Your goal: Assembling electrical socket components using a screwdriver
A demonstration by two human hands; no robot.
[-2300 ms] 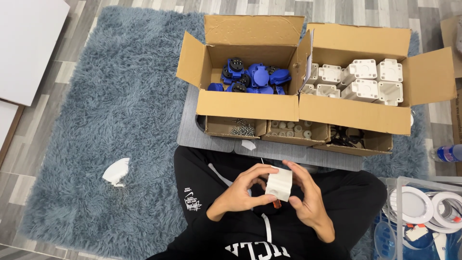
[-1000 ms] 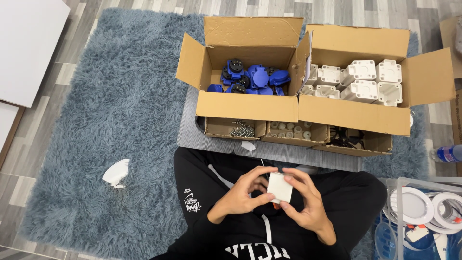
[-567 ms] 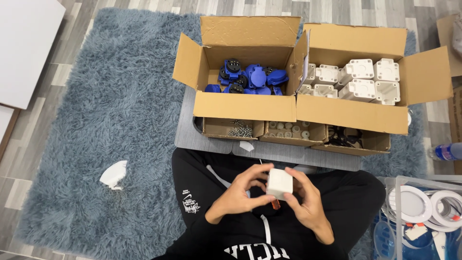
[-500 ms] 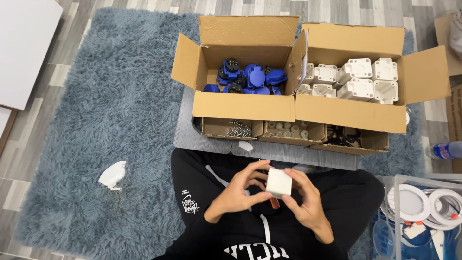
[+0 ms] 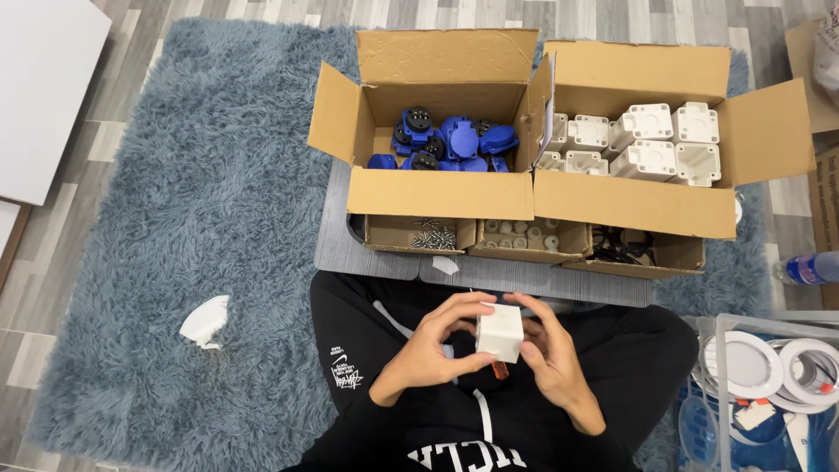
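Both hands grip a white box-shaped housing [image 5: 500,332] above the lap: left hand [image 5: 437,336] and right hand [image 5: 551,350] fingers closed around its sides, one flat face upward, no clear long axis.

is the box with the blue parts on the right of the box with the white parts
No, the box of blue parts sits to the left of the box of white parts, their walls side by side.

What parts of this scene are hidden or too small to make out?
Head view only:
- White block: its far sides hidden by left hand and right hand.
- Orange item beneath it: mostly covered, kind unclear.
- Screws: too small to count.
- Bottle: cut off by the right edge.
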